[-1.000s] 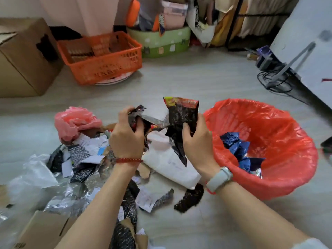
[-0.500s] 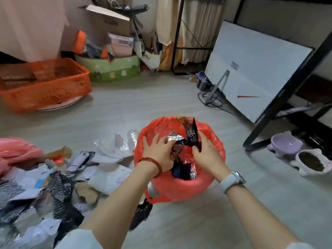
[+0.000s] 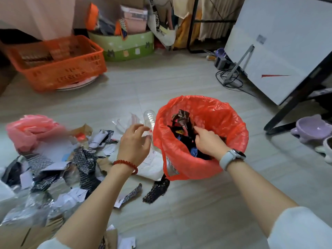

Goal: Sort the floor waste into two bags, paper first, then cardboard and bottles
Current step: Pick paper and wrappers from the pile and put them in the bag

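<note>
Floor (image 3: 179,221) pale grey tiles; big white board (image 3: 280,42) leans at far right w/ black frame. Orange basket (image 3: 59,72) far left, green round box (image 3: 125,45) just behind it to the right. Red bag (image 3: 224,119) stands open on floor centre-right, dark crumpled wrappers (image 3: 181,121) inside, one sticking up near the back rim. Waste pile (image 3: 59,164) spreads over the floor left of bag: black/white paper scraps, silver foil, cardboard bits, pink bag (image 3: 30,130) at its far edge. Clear plastic bottle (image 3: 150,117) lies just beside the bag's left wall. Right hand (image 3: 208,142) is down inside bag mouth, fingers curled into the wrappers; can't tell if it actually grips one. Left hand (image 3: 133,142) hovers outside bag, btwn pile and bag wall, fingers loosely bent and apart, holding nothing. Purple bowl (image 3: 312,128) far right.
</note>
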A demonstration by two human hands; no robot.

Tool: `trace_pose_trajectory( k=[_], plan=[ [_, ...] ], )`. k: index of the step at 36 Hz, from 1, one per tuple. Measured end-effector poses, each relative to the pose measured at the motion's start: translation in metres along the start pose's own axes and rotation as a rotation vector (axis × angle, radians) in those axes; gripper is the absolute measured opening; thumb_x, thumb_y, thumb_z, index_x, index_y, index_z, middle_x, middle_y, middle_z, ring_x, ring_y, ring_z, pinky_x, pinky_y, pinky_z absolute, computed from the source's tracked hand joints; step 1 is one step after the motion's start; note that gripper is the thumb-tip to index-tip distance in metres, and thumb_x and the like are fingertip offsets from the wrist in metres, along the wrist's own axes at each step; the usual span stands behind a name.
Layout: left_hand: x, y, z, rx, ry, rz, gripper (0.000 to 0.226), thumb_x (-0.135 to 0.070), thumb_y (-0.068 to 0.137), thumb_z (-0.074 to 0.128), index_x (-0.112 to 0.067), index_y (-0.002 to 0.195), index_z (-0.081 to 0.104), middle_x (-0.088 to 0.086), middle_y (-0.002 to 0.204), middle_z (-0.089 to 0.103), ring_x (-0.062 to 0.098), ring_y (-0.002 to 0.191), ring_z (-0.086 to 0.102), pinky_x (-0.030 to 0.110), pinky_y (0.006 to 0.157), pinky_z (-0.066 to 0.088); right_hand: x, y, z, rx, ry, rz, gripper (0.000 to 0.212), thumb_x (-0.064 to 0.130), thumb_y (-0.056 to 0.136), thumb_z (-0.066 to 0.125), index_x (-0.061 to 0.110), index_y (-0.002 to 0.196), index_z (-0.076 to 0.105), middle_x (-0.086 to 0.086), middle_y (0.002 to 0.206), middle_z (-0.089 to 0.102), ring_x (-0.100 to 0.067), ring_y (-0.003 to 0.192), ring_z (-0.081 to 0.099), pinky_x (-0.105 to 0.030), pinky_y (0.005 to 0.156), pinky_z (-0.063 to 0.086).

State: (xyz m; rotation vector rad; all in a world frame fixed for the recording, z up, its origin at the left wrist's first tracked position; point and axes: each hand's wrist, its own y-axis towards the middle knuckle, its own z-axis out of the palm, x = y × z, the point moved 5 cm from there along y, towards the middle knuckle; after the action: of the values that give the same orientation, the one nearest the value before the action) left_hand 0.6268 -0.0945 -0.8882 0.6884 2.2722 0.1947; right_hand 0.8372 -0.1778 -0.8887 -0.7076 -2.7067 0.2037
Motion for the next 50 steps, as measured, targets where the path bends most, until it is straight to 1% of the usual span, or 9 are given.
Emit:
trace_pose_trajectory(
  k=[6,10,19,25,31,36,39,43,50],
  plan=[
    [0.033,-0.011,-0.003,0.062,0.059,-0.077,0.027,-0.008,0.086,0.056,-0.003,0.113,0.061,0.013,0.118,0.056,0.027,0.112,0.051,0.035,0.096,0.039,0.030,-0.004,-0.016,-0.146,0.264,-0.210,0.057,0.030,0.100,0.031,0.037,0.147,0.001,0.000,0.158,0.005,-0.023,0.143,0.018,-0.046,0.113,0.021],
    [0.043,-0.020,-0.002,0.141,0.076,-0.087,0.032,-0.012,0.087,0.055,-0.007,0.119,0.058,0.011,0.123,0.053,0.026,0.117,0.048,0.039,0.100,0.039,0.027,0.001,0.007,0.061,0.135,-0.093,0.043,0.028,0.101,0.026,0.005,0.134,0.040,-0.018,0.140,0.044,-0.034,0.128,0.041,-0.044,0.104,0.035],
    [0.080,-0.072,0.012,0.482,0.162,-0.100,0.035,-0.020,0.090,0.053,-0.013,0.124,0.053,0.008,0.126,0.051,0.023,0.106,0.054,0.035,0.092,0.044,0.096,-0.069,0.007,-0.722,0.344,-0.759,0.031,0.001,0.084,0.046,-0.003,0.112,0.058,-0.019,0.109,0.061,-0.026,0.106,0.054,-0.035,0.095,0.046],
    [0.124,-0.124,0.031,0.785,0.416,-0.180,0.056,-0.035,0.089,0.054,-0.023,0.139,0.033,0.008,0.144,0.034,0.028,0.130,0.035,0.042,0.101,0.040,0.114,-0.092,0.118,-0.218,0.221,-0.874,0.026,0.006,0.081,0.043,0.005,0.101,0.059,-0.012,0.091,0.063,-0.029,0.080,0.063,-0.033,0.059,0.050],
    [0.146,-0.162,0.054,0.870,0.499,-0.340,0.075,-0.049,0.086,0.053,-0.042,0.144,0.006,0.003,0.156,-0.004,0.033,0.142,-0.001,0.052,0.110,0.026,0.065,-0.074,0.223,0.316,-0.245,-0.469,0.059,0.007,0.086,0.044,0.018,0.142,0.030,-0.011,0.149,0.025,-0.033,0.138,0.019,-0.042,0.104,0.031],
    [0.142,-0.162,0.074,0.810,0.542,-0.325,0.064,-0.052,0.086,0.051,-0.038,0.140,0.020,0.003,0.153,0.006,0.034,0.138,0.008,0.049,0.106,0.029,0.053,-0.071,0.240,0.407,-0.377,-0.401,0.069,0.000,0.087,0.041,0.022,0.148,0.017,-0.011,0.156,0.007,-0.038,0.142,0.006,-0.047,0.112,0.021],
    [0.137,-0.163,0.087,0.775,0.562,-0.263,0.049,-0.044,0.087,0.053,-0.033,0.132,0.037,0.003,0.148,0.023,0.034,0.135,0.018,0.048,0.099,0.035,0.055,-0.072,0.240,0.218,-0.337,-0.478,0.045,0.001,0.075,0.053,0.006,0.120,0.056,-0.020,0.119,0.055,-0.042,0.108,0.053,-0.042,0.075,0.049],
    [0.123,-0.159,0.093,0.614,0.595,0.029,0.020,-0.012,0.053,0.077,-0.019,0.068,0.066,0.005,0.075,0.063,0.027,0.068,0.061,0.029,0.042,0.046,0.053,-0.076,0.235,0.075,-0.406,-0.562,0.028,0.006,0.061,0.032,0.012,0.059,0.059,-0.005,0.061,0.056,-0.025,0.050,0.054,-0.024,0.037,0.021],
    [0.117,-0.162,0.090,0.621,0.595,0.166,0.040,-0.006,0.024,0.088,-0.015,0.051,0.061,0.000,0.047,0.052,0.018,0.038,0.050,0.018,0.034,0.033,0.039,-0.091,0.229,0.199,-0.166,-0.470,0.028,-0.002,0.082,0.046,0.008,0.104,0.059,-0.010,0.109,0.052,-0.030,0.097,0.051,-0.032,0.046,0.029]
  ],
)
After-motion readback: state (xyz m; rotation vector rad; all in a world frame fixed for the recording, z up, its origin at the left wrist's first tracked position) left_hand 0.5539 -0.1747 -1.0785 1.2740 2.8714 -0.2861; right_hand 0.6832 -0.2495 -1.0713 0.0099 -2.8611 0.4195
